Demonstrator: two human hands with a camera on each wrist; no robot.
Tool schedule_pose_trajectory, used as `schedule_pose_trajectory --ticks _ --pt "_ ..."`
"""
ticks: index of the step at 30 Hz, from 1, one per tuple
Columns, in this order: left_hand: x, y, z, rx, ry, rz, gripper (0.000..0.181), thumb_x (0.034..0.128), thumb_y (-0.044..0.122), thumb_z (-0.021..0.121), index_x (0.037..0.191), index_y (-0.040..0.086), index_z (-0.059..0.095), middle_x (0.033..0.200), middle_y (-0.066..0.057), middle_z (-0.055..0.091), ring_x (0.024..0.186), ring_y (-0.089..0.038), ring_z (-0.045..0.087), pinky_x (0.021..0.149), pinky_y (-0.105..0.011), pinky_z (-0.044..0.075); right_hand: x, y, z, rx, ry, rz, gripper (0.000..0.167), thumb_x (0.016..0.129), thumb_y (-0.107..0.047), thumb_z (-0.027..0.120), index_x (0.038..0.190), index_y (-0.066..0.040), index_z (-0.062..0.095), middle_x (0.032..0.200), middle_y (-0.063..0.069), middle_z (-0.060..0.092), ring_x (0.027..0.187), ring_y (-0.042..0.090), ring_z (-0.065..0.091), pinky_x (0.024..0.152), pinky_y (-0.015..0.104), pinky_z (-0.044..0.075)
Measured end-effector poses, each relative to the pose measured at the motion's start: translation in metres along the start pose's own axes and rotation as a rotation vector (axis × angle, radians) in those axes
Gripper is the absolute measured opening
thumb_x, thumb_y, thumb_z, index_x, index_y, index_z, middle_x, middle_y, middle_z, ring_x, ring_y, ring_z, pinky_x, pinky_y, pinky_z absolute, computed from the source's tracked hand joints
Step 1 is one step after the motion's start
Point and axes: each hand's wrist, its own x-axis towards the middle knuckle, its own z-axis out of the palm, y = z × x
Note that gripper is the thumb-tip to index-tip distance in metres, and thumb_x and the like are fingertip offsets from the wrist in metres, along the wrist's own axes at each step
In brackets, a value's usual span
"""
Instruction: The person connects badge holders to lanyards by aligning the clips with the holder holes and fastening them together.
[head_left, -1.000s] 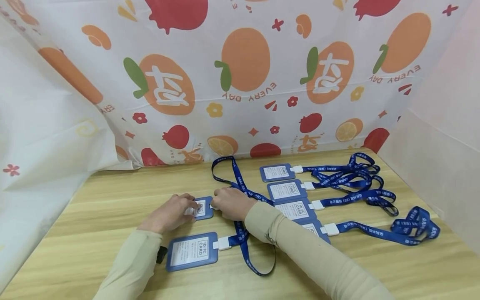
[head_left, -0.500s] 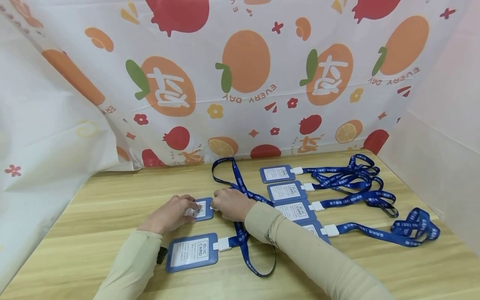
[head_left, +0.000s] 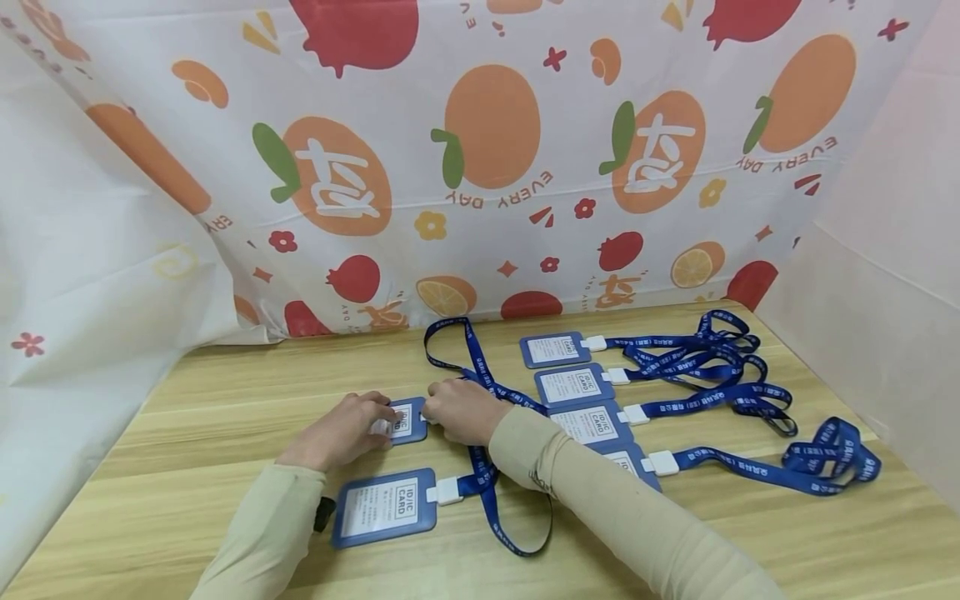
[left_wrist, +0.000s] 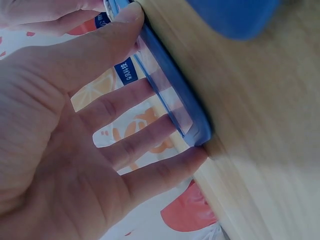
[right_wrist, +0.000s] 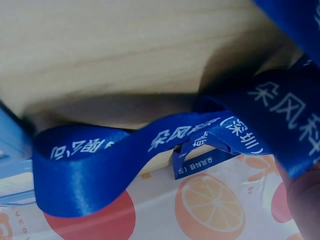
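Flat on the wooden table, a blue ID badge holder point(head_left: 408, 420) lies between both hands in the head view. My left hand point(head_left: 345, 429) holds it from the left; in the left wrist view the thumb point(left_wrist: 127, 15) lies at one edge and the spread fingers touch the other side. My right hand point(head_left: 465, 408) pinches at the holder's clip end, where the fingertips hide most of the clip. A blue printed lanyard point(right_wrist: 185, 130) loops beneath and beside that hand. Nearer the body lies a second badge holder point(head_left: 386, 508) with a white clip point(head_left: 448, 491).
To the right, several badge holders point(head_left: 573, 383) are stacked in a column, partly overlapping, with lanyards point(head_left: 697, 364) stretched out rightward. The lowest is partly covered by the right sleeve point(head_left: 600, 500). A fruit-print cloth point(head_left: 491, 242) hangs along the table's back edge.
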Motion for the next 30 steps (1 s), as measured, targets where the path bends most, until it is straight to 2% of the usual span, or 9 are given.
schedule_pose_trajectory --ticks 11,19,30 --pt "0.0007 -0.0007 0.0009 0.006 0.009 0.01 0.03 0.0868 0.007 0.08 0.116 0.001 0.075 0.131 -0.027 0.059 0.118 -0.046 0.055 0.1 -0.06 0.045 0.0003 -0.0008 -0.0004 -0.012 0.006 0.002 0.021 0.098 -0.012 0.069 0.116 -0.017 0.078 0.108 0.001 0.069 0.089 0.01 0.062 0.084 0.021 0.053" --pt "0.0012 -0.0005 0.0014 0.031 0.019 0.025 0.03 0.0866 0.008 0.08 0.115 0.001 0.075 0.13 -0.027 0.06 0.117 -0.045 0.056 0.099 -0.059 0.046 0.0024 -0.0033 0.0009 -0.063 0.029 -0.005 0.02 0.096 -0.013 0.071 0.115 -0.017 0.078 0.106 0.001 0.07 0.087 0.012 0.063 0.081 0.022 0.053" --pt "0.001 -0.0004 0.001 0.026 0.018 0.021 0.03 0.0861 0.008 0.081 0.116 0.002 0.075 0.13 -0.026 0.06 0.117 -0.045 0.056 0.1 -0.059 0.046 0.0032 -0.0038 0.0012 -0.086 0.013 0.0 0.021 0.097 -0.015 0.071 0.116 -0.018 0.078 0.105 0.0 0.07 0.087 0.011 0.063 0.081 0.021 0.053"
